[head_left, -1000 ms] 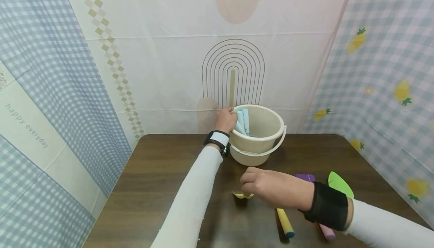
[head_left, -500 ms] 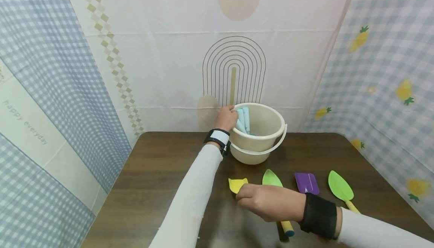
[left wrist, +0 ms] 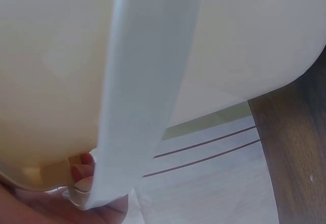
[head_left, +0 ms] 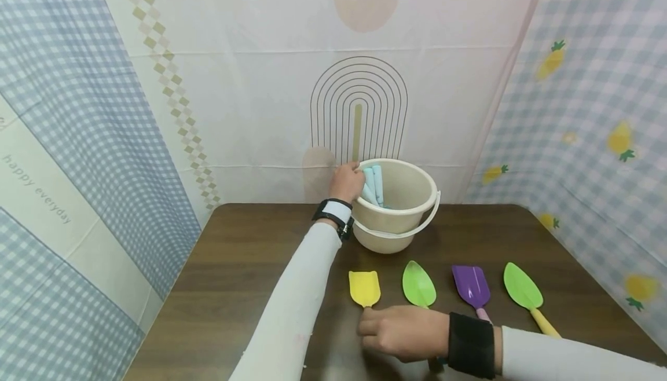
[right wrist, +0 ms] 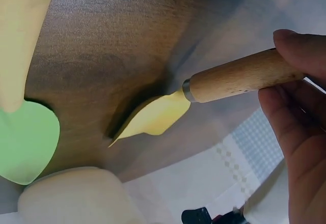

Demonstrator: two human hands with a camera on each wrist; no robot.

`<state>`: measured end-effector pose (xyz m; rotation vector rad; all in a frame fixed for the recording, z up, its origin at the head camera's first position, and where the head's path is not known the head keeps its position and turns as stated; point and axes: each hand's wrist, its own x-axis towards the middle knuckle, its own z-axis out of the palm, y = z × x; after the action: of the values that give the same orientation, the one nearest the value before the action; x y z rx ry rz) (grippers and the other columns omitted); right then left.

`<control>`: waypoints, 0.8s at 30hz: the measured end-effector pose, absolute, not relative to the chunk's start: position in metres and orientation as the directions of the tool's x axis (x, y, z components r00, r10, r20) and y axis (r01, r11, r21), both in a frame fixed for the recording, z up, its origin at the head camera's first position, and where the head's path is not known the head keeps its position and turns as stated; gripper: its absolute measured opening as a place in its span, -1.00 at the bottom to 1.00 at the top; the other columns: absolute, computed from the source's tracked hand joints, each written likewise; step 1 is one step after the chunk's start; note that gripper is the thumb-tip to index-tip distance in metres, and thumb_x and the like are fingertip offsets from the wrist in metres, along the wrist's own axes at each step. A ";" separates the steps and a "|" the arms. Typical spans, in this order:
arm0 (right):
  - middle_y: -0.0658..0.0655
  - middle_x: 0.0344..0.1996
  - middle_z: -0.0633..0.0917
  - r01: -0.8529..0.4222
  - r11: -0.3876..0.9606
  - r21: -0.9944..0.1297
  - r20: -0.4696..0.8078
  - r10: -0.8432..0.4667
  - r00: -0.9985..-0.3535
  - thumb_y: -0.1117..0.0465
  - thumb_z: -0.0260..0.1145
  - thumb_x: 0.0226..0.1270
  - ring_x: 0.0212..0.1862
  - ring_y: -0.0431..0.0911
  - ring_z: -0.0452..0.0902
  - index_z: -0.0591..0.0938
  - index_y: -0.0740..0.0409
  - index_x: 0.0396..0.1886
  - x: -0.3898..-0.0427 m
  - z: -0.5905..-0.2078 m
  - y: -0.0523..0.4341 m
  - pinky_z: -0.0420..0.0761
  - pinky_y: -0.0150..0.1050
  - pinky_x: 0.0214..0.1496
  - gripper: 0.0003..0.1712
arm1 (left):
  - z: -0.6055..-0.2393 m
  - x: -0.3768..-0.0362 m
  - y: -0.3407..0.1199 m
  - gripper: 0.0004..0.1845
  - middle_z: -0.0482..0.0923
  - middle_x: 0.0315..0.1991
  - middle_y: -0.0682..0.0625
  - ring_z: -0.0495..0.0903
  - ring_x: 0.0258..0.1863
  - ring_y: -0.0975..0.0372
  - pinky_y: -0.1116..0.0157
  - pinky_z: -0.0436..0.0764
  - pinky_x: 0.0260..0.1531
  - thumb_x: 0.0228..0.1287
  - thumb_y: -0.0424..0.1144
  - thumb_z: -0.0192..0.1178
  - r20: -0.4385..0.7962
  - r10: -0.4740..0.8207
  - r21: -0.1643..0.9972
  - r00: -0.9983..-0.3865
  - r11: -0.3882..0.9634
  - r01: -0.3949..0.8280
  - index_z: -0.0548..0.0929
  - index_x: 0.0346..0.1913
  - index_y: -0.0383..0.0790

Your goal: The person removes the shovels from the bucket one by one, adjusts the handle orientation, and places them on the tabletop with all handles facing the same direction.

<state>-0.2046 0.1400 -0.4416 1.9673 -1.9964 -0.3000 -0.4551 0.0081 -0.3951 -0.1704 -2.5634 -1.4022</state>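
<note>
My right hand (head_left: 401, 332) pinches the end of the wooden handle of a small yellow shovel (head_left: 365, 288), low over the table's front. In the right wrist view the thumb and fingers close on that handle (right wrist: 244, 76); the blade casts a shadow, and whether it touches the table I cannot tell. My left hand (head_left: 346, 183) grips the left rim of a cream bucket (head_left: 385, 224) at the back, fingers curled over the edge. Light blue rolled pieces (head_left: 376, 187) stand inside the bucket, beside that hand. The bucket's handle hangs down its front.
Right of the yellow shovel lie a green trowel (head_left: 418, 285), partly behind my right hand, a purple shovel (head_left: 471, 285) and another green trowel (head_left: 522, 286) with a yellow handle. Patterned cloth hangs behind and beside the dark wooden table (head_left: 250, 265).
My right hand has come down toward the table's front, drawing the yellow shovel from edge-on to blade facing up and pointing at the bucket. The left hand stays on the bucket.
</note>
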 end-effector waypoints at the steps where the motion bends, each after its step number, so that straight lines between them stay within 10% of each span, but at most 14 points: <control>1: -0.14 -0.32 0.57 -0.923 0.015 0.385 0.070 -0.997 0.013 0.28 0.51 0.11 -0.17 -0.25 0.47 0.67 -0.09 -0.29 -0.205 -0.443 0.139 0.52 -0.54 -0.13 -0.77 | -0.396 -0.456 0.008 -0.45 0.56 0.40 -0.11 0.61 0.12 0.07 0.14 0.64 0.07 0.42 -0.23 -0.05 0.242 0.000 0.817 -0.970 0.539 0.204 0.55 0.42 -0.15; 7: -0.12 -0.28 0.64 -0.916 -0.045 0.399 0.023 -0.998 0.059 0.28 0.47 0.19 -0.05 -0.22 0.60 0.68 -0.10 -0.30 -0.206 -0.452 0.134 0.65 -0.42 0.14 -0.82 | -0.395 -0.456 0.007 -0.45 0.55 0.41 -0.10 0.61 0.04 0.08 0.18 0.63 -0.03 0.41 -0.23 -0.05 0.238 -0.002 0.816 -0.971 0.543 0.199 0.55 0.43 -0.14; 24: -0.07 -0.20 0.67 -0.904 -0.032 0.426 0.014 -0.999 0.042 0.25 0.47 0.14 0.00 -0.16 0.62 0.66 -0.11 -0.31 -0.207 -0.459 0.138 0.65 -0.44 0.10 -0.81 | -0.394 -0.453 0.008 -0.46 0.54 0.42 -0.12 0.60 0.09 0.07 0.15 0.63 0.05 0.42 -0.24 -0.04 0.242 0.002 0.819 -0.970 0.536 0.206 0.55 0.42 -0.15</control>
<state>-0.2071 0.1382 -0.4589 2.0067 -1.9305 -0.4170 -0.4534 0.0076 -0.3936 -0.1756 -2.5618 -1.4073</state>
